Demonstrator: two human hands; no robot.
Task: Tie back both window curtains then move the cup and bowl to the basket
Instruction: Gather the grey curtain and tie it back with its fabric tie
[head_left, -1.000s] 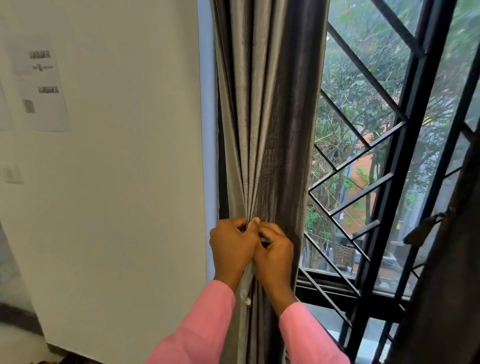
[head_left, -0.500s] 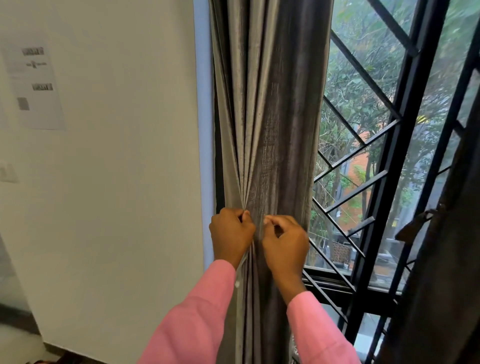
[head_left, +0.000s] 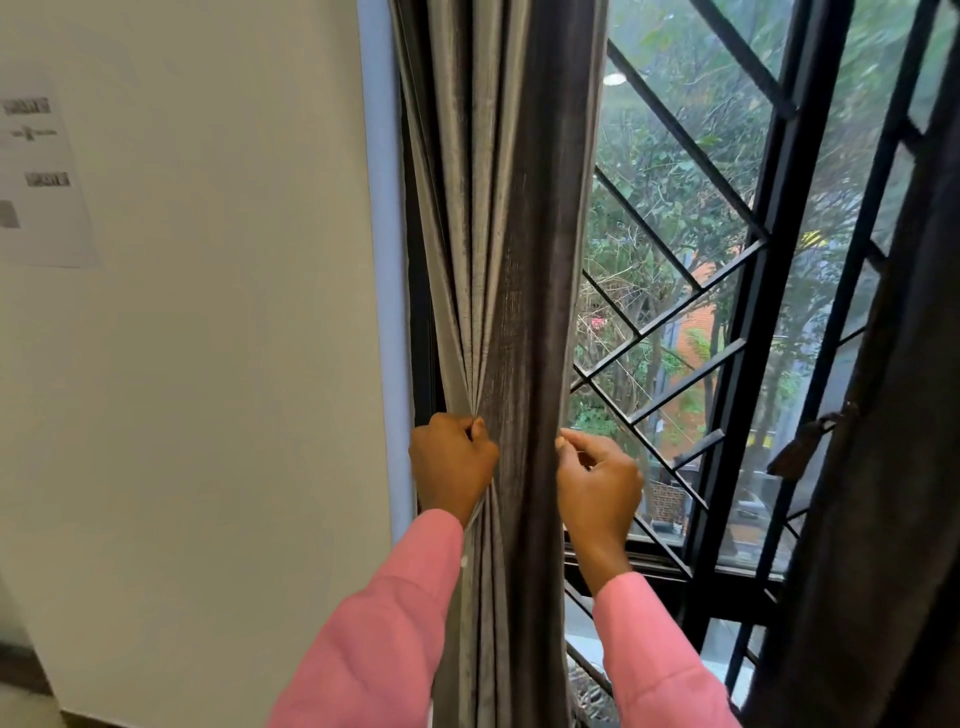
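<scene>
Pale floor (head_left: 21, 709) at lower left, dark skirting along wall base

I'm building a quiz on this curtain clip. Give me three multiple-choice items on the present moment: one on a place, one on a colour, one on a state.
1. Where does the gathered curtain hang?
A. at the window's left edge, beside the wall
B. across the middle of the window
C. on the floor

2. What colour are the sleeves?
A. blue
B. pink
C. white

3. What is the left hand doing?
A. lying flat on the wall
B. hanging free
C. closed around a bunch of curtain folds

Answers: 1 A, the curtain hangs next to the wall. 2 B, both forearms are in pink. 3 C, folds converge into its fist, while the right hand pinches with its fingertips at the curtain's other edge.
</scene>
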